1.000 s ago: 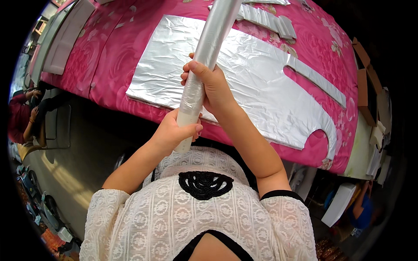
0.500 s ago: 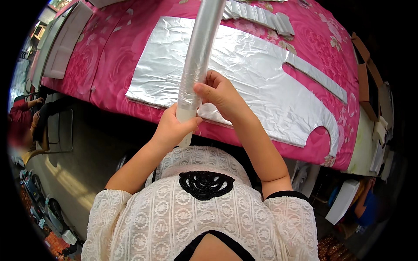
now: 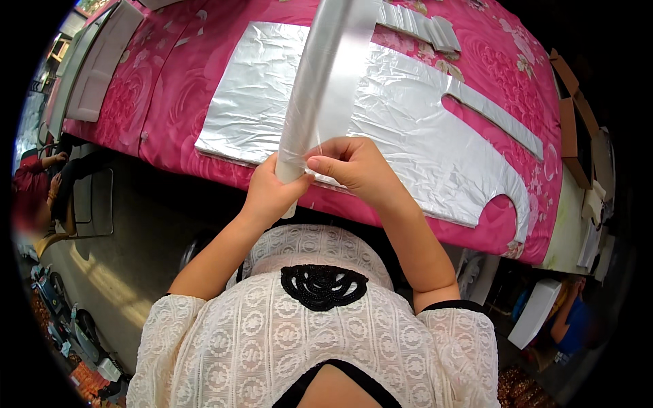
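My left hand [image 3: 273, 189] is wrapped round the near end of a long roll of clear plastic film [image 3: 309, 95], which slants up and away over the table. Between thumb and fingers, my right hand [image 3: 347, 166] pinches the loose edge of the film, and a thin see-through strip stands off the roll's right side. Beneath both hands lies a flat stack of silvery-white plastic bags [image 3: 422, 143] with cut-out handles at the right. The roll hides part of the stack's middle.
A pink flowered cloth [image 3: 177, 109] covers the table. Folded plastic bundles [image 3: 428, 30] lie at its far side, and a white box-like tray [image 3: 102, 64] stands at the far left. Cardboard boxes [image 3: 575, 139] stand beyond the right edge. People sit at far left and lower right.
My right hand has moved slightly right and down, drawing a strip of film away from the roll. The roll's far end has tilted right. My left hand still holds the near end.
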Demonstrator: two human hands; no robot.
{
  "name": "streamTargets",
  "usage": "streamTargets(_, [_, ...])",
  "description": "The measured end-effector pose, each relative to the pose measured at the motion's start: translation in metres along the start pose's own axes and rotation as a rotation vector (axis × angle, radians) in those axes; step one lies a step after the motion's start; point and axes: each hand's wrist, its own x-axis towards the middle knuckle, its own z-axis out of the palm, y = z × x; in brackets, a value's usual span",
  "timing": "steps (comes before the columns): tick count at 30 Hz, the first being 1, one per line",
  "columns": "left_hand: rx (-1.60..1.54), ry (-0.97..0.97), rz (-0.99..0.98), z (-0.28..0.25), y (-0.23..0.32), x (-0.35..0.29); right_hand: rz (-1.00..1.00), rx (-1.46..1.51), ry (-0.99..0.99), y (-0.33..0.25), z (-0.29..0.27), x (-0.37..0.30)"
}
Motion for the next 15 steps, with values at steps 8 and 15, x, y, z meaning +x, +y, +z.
streamTargets(8, [-0.141,-0.089,-0.069,0.006,0.005,-0.007,0.044,-0.064,0.079,0.019,-0.013,0.003])
streamTargets(15, [-0.553,-0.427,-0.119,0.008,0.004,-0.009,-0.026,0.258,-0.115,0.029,-0.013,0.004])
